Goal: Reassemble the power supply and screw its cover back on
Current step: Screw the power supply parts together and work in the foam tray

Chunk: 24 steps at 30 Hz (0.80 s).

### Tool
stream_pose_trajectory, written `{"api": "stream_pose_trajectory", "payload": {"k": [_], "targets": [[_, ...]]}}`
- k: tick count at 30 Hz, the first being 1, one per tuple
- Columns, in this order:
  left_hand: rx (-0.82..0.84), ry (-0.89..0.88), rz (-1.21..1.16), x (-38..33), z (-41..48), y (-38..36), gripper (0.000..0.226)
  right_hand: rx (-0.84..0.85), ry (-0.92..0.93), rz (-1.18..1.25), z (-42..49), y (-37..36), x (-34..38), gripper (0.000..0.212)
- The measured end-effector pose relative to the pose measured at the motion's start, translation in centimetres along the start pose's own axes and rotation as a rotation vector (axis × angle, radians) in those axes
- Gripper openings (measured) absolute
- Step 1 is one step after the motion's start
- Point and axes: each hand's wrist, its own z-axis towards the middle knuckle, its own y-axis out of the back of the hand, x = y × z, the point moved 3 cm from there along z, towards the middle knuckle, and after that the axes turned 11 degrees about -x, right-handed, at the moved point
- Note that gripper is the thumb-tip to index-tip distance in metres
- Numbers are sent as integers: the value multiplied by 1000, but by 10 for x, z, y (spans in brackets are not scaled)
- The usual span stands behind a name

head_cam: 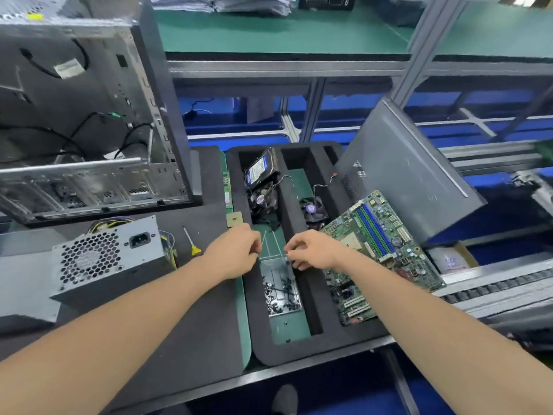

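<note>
The grey power supply (110,259) lies on the dark mat at the left, its fan grille and socket facing me and its cables trailing behind. A yellow-handled screwdriver (191,244) lies just right of it. Both hands hover over the middle compartment of the black foam tray (260,339), above a metal plate holding several small screws (281,292). My left hand (236,253) has curled fingers, and nothing shows in them. My right hand (311,250) pinches what looks like a small screw at its fingertips. The fingertips of the two hands are a short gap apart.
An open computer case (83,121) stands at the back left. The tray also holds a hard drive (260,172) and two fans (314,209). A motherboard (380,250) lies across the tray's right side, with a grey side panel (410,175) leaning behind it. A CPU chip (235,220) sits near my left hand.
</note>
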Motion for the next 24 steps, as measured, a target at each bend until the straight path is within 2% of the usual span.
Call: {"api": "stream_pose_trajectory", "payload": {"k": [5,8,11,13,19,24], "targets": [[-137,78,33,9,-8,-29,17,-15,85,-116,12,-9,-15,16],[-285,33,86,9,-14,-39,18,-9,164,-220,14,-14,-13,16],[-364,-38,258,10,-20,-49,21,8,232,-302,17,-18,-8,18],[-382,-90,359,12,-20,-55,24,54,239,-332,18,-23,-5,21],[-402,-154,353,23,-24,-56,23,205,244,-441,18,-37,2,20],[-379,-141,408,22,-26,-59,27,456,258,-623,5,-70,2,17]]}}
